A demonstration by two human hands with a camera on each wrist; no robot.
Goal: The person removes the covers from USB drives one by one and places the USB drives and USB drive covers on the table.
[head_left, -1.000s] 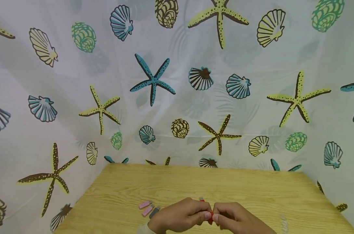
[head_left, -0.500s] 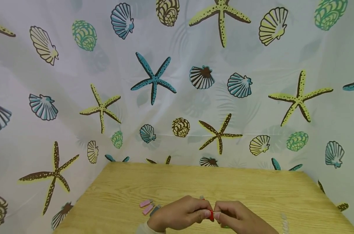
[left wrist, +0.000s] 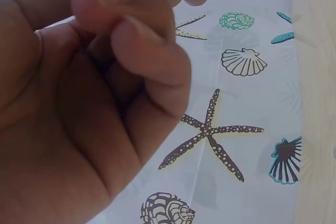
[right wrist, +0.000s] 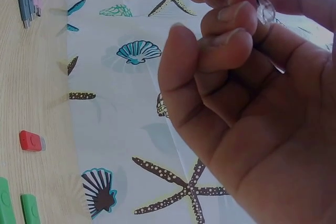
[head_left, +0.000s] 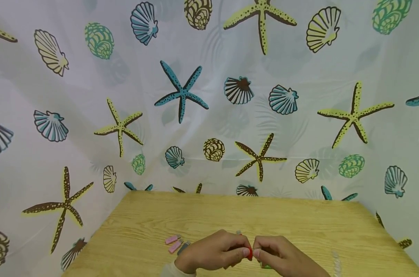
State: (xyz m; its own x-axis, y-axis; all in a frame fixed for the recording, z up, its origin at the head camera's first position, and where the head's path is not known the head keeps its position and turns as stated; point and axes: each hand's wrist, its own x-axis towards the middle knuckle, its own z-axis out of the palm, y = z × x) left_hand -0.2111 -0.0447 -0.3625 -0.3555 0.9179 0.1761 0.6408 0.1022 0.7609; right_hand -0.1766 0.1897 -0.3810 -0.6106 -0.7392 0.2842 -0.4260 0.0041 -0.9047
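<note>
Red USB stick (head_left: 250,254) | pinched in left hand (head_left: 216,252), at thumb tip | right hand (head_left: 280,254) just beside its end, pinching clear plastic piece (right wrist: 266,12) | other red stick (right wrist: 31,141) on desk (head_left: 195,211), beyond hands

Printed cloth (head_left: 209,57) borders the table (head_left: 299,217) on 3 sides.

Held piece (head_left: 249,253) red; two USB sticks (head_left: 175,247) pink; cloth (head_left: 209,123) starfish-printed white; tabletop (head_left: 209,211) yellowish.

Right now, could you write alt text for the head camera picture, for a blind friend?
The left hand pinches a small red object close to the right hand, above a wooden table. Two pink USB sticks and a grey one lie nearby; a shell-and-starfish cloth hangs behind.
</note>
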